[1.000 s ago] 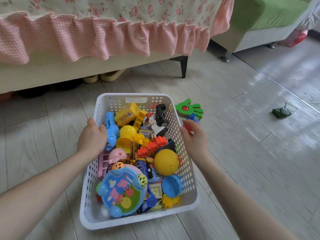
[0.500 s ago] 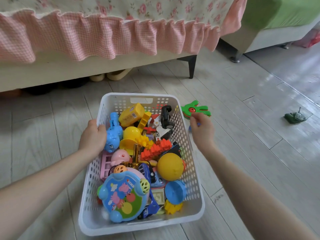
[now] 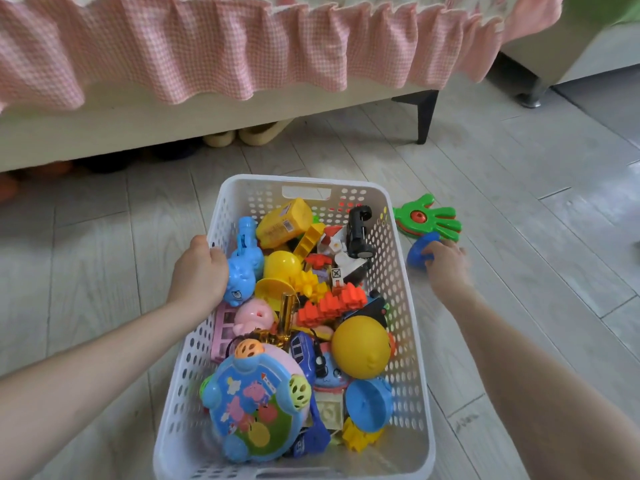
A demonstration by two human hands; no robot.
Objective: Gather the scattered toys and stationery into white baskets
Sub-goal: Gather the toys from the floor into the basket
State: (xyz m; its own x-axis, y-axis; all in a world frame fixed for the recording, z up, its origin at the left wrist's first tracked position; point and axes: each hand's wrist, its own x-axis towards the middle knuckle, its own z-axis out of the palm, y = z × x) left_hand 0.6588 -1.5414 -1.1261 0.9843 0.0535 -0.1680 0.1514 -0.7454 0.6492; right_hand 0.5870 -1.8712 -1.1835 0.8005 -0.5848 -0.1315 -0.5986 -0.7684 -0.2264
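Note:
A white perforated basket stands on the floor, full of plastic toys: a yellow ball, a round blue cartoon toy, an orange gear piece, several others. My left hand grips the basket's left rim. Outside the basket's right wall, my right hand is on the floor, its fingers curled on the blue handle of a green hand-shaped clapper.
A bed with a pink checked frill runs across the back, with a dark leg and slippers under it. A second piece of furniture with a metal foot stands at the top right. Pale wood floor surrounds the basket.
My right hand moved from the basket's right rim out to the floor and took hold of the clapper's blue handle. The view shifted left and closer. My left hand stayed on the rim.

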